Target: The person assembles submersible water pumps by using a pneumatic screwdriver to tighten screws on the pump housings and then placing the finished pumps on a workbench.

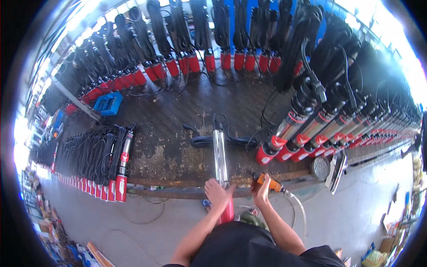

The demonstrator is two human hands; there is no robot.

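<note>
A slim submersible pump (219, 155) with a shiny steel body and a red lower end lies across the near edge of the workbench, its red end pointing toward me. My left hand (217, 196) grips it where steel meets red. Behind it, its black cable (202, 141) lies bundled on the bench. Just right of the pump, my right hand (261, 191) holds an orange and black air screwdriver (268, 182), its tip toward the left. A pale hose (299, 205) trails from the tool's back end down past the bench edge.
The dark, worn workbench (164, 153) carries rows of upright pumps with bundled cables (193, 62) at the back and more pumps (284, 133) on the right. Several pumps (121, 164) lie side by side at left. Beyond them sits a blue crate (108, 103). A round grey container (320, 168) stands at the right edge.
</note>
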